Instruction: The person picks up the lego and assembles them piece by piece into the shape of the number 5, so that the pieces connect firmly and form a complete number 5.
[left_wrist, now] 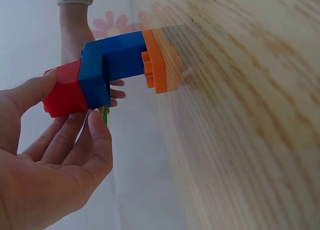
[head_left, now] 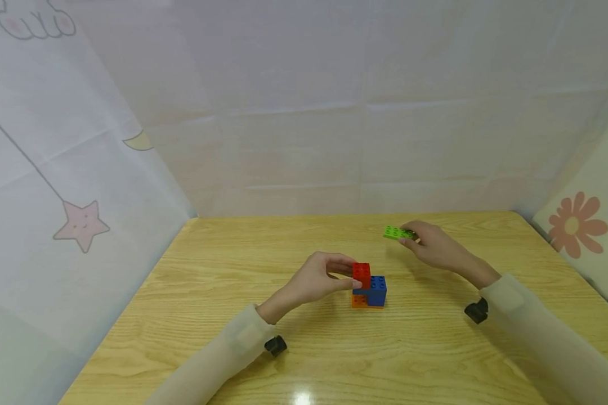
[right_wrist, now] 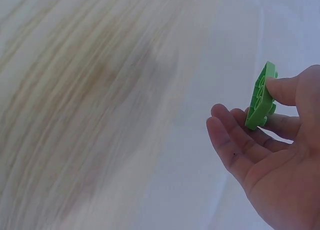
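A small stack of toy bricks stands on the wooden table: a flat orange brick [left_wrist: 158, 65] at the bottom, blue bricks [head_left: 377, 289] above it, and a red brick [head_left: 362, 274] on top at the left. My left hand [head_left: 318, 278] pinches the red brick between thumb and fingers, as the left wrist view also shows. Farther back and to the right, my right hand [head_left: 438, 247] holds a flat green brick [head_left: 396, 232] above the table. In the right wrist view the thumb presses the studded side of the green brick [right_wrist: 261, 97], and its hollow underside shows.
The light wooden table [head_left: 192, 337] reaches back to a pale hanging cloth [head_left: 294, 140]. Patterned cloth walls flank it, with a pink star [head_left: 83, 225] at the left and a flower [head_left: 572, 225] at the right. Dark devices [head_left: 477, 311] sit at both wrists.
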`<action>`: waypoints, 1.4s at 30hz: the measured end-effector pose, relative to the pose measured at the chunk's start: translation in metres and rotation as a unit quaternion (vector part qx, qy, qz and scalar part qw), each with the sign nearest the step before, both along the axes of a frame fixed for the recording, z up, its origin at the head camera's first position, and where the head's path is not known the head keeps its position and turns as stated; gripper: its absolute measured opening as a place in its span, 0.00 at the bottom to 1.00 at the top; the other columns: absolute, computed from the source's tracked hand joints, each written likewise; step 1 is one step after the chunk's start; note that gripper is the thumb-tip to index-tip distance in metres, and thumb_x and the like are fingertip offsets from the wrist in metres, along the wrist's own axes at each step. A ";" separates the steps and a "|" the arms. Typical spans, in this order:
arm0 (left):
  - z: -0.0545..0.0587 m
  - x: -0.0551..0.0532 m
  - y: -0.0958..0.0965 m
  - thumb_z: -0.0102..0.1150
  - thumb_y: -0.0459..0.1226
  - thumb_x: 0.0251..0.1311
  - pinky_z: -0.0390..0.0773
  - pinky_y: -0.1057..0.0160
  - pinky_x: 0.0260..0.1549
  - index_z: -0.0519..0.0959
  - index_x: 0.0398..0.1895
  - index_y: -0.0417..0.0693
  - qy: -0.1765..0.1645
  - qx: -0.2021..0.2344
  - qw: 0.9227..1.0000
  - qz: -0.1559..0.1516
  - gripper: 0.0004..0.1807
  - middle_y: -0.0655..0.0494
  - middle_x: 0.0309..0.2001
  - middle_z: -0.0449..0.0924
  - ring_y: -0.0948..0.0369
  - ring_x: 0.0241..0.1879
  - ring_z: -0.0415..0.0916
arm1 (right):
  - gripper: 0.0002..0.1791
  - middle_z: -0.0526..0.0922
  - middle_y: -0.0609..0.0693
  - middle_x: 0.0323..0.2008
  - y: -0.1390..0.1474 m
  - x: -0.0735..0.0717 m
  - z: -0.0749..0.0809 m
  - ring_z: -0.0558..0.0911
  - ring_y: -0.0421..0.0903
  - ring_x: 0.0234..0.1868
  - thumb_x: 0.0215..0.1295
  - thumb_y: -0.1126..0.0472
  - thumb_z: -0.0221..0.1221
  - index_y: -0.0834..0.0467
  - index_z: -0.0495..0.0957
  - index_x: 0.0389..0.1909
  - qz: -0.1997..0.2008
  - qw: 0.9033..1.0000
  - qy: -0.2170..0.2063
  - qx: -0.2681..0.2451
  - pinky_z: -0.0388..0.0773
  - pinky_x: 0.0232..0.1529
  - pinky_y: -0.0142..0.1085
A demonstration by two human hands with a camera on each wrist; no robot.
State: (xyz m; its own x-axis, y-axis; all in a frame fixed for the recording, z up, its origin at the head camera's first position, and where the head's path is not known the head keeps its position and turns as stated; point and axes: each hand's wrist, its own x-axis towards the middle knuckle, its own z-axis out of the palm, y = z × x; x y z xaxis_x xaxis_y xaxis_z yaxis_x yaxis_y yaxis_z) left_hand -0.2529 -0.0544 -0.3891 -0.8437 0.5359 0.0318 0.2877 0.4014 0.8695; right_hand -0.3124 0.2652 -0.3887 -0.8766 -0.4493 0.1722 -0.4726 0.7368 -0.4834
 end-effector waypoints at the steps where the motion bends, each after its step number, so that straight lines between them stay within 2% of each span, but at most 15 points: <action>1: 0.000 0.000 0.000 0.74 0.44 0.64 0.87 0.58 0.54 0.83 0.63 0.52 -0.001 0.000 1.000 0.000 0.24 0.56 0.57 0.89 0.59 0.56 0.86 | 0.26 0.81 0.67 0.61 -0.001 0.002 0.002 0.84 0.59 0.55 0.83 0.54 0.53 0.69 0.72 0.69 0.001 1.000 0.004 0.000 0.85 0.51 0.54; 5: 0.000 0.000 0.000 0.73 0.44 0.65 0.87 0.58 0.54 0.83 0.64 0.53 -0.003 0.002 1.000 0.001 0.25 0.55 0.57 0.89 0.59 0.56 0.86 | 0.26 0.80 0.65 0.62 -0.002 0.011 0.009 0.84 0.58 0.55 0.82 0.53 0.56 0.67 0.74 0.69 0.011 1.000 0.014 -0.008 0.84 0.54 0.55; 12: 0.001 0.001 0.001 0.73 0.43 0.65 0.88 0.58 0.53 0.83 0.65 0.52 -0.004 0.003 1.000 0.003 0.25 0.55 0.58 0.89 0.59 0.57 0.86 | 0.25 0.83 0.60 0.55 -0.006 0.024 0.018 0.85 0.55 0.52 0.77 0.52 0.62 0.65 0.79 0.65 0.028 0.999 0.037 -0.026 0.86 0.53 0.52; 17: 0.002 0.001 0.001 0.73 0.43 0.65 0.88 0.58 0.53 0.83 0.64 0.51 -0.004 0.007 1.000 0.001 0.25 0.55 0.57 0.89 0.58 0.56 0.87 | 0.24 0.85 0.54 0.48 -0.007 0.033 0.022 0.87 0.51 0.48 0.73 0.55 0.66 0.63 0.81 0.64 0.034 0.997 0.049 -0.049 0.88 0.51 0.46; 23: 0.003 0.002 0.001 0.73 0.43 0.65 0.88 0.58 0.54 0.83 0.64 0.51 -0.003 0.005 1.000 0.002 0.25 0.54 0.57 0.89 0.58 0.56 0.87 | 0.22 0.85 0.45 0.40 -0.010 0.041 0.028 0.87 0.43 0.42 0.71 0.55 0.68 0.58 0.84 0.62 0.048 0.994 0.052 -0.078 0.86 0.48 0.35; 28: 0.003 0.002 0.000 0.73 0.44 0.65 0.87 0.57 0.54 0.83 0.64 0.52 -0.001 0.002 1.000 0.000 0.25 0.55 0.57 0.89 0.59 0.55 0.87 | 0.20 0.85 0.41 0.39 -0.016 0.047 0.029 0.85 0.36 0.39 0.70 0.55 0.69 0.55 0.86 0.60 0.073 0.992 0.055 -0.088 0.86 0.47 0.33; 42: 0.004 0.003 0.001 0.73 0.44 0.65 0.88 0.58 0.52 0.84 0.65 0.52 -0.002 0.006 1.000 -0.008 0.24 0.54 0.57 0.89 0.53 0.57 0.87 | 0.18 0.83 0.39 0.37 -0.029 0.061 0.036 0.81 0.35 0.37 0.69 0.58 0.69 0.55 0.87 0.59 0.118 0.986 0.057 -0.100 0.85 0.43 0.32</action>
